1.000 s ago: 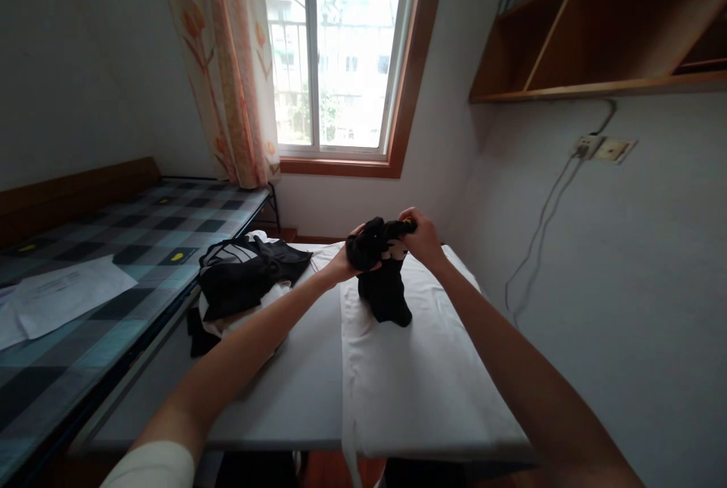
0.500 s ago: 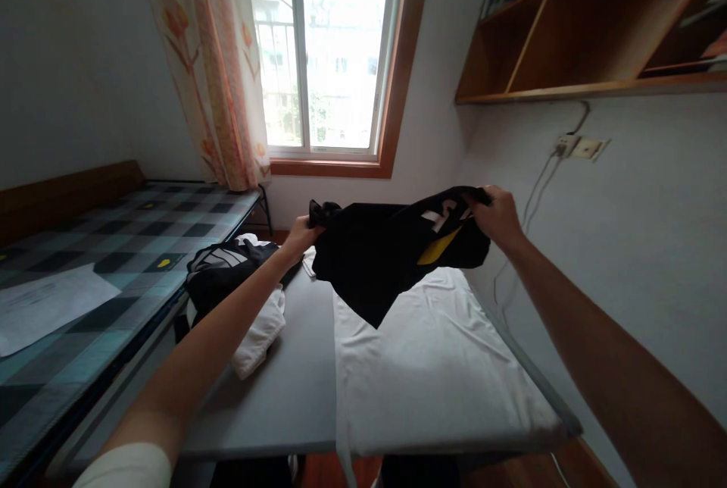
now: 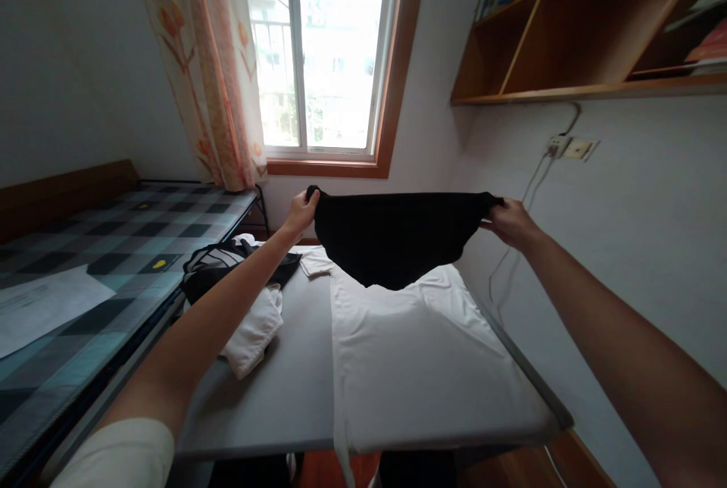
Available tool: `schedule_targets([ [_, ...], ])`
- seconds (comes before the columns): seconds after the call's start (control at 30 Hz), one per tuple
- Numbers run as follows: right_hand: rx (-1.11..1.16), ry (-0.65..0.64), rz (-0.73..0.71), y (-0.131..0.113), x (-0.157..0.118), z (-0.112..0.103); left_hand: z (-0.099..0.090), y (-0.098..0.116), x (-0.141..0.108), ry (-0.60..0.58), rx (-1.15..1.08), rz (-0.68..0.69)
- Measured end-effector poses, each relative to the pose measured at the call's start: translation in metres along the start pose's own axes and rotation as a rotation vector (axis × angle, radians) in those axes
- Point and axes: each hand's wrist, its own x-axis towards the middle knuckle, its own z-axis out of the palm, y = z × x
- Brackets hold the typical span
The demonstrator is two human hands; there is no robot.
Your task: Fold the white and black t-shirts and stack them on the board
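Note:
A black garment (image 3: 397,234) hangs stretched between my two hands, its upper edge pulled nearly straight and its lower edge sagging in a curve. My left hand (image 3: 302,211) is closed on its left end. At the opposite end, my right hand (image 3: 510,221) grips the other corner. Under the garment, a white cloth (image 3: 432,367) lies spread over the right part of the grey table (image 3: 301,374), partly hidden at the back. What kind of garment I hold is not clear from its folds.
Black and white clothes (image 3: 255,325) lie heaped on the table's left, partly behind my left forearm. Left of the table stands a bed with a checked mattress (image 3: 113,253) and a paper sheet (image 3: 51,306). Wall shelves (image 3: 591,33) hang at upper right; a wall (image 3: 630,245) borders the table.
The garment has gone from bunched and tilted to stretched level. Its pale letters and yellow patch no longer show. My left hand has risen and my right hand has moved slightly right.

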Motion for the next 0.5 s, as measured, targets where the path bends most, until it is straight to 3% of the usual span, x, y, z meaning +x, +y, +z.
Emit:
schedule_targets([
  [0.1, 0.194, -0.027, 0.148, -0.004, 0.0, -0.004, -0.002, 0.008, 0.007, 0.042, 0.08, 0.085],
  [0.17, 0.181, -0.082, 0.165, 0.006, -0.006, -0.016, -0.011, 0.009, -0.002, -0.076, 0.068, 0.073],
  [0.23, 0.039, -0.284, 0.183, 0.029, -0.018, -0.035, -0.028, 0.005, -0.021, -0.355, 0.061, -0.036],
  [0.33, -0.371, -0.842, 0.282, 0.075, -0.044, -0.065, -0.059, -0.009, -0.06, -0.952, 0.227, -0.331],
  [0.4, -0.549, -1.122, 0.431, 0.104, -0.062, -0.076, -0.077, -0.023, -0.081, -1.282, 0.377, -0.548],
  [0.43, -0.602, -1.168, 0.468, 0.114, -0.069, -0.078, -0.082, -0.03, -0.088, -1.341, 0.443, -0.592],
  [0.5, -0.63, -1.167, 0.478, 0.128, -0.076, -0.073, -0.084, -0.044, -0.094, -1.302, 0.526, -0.557],
])
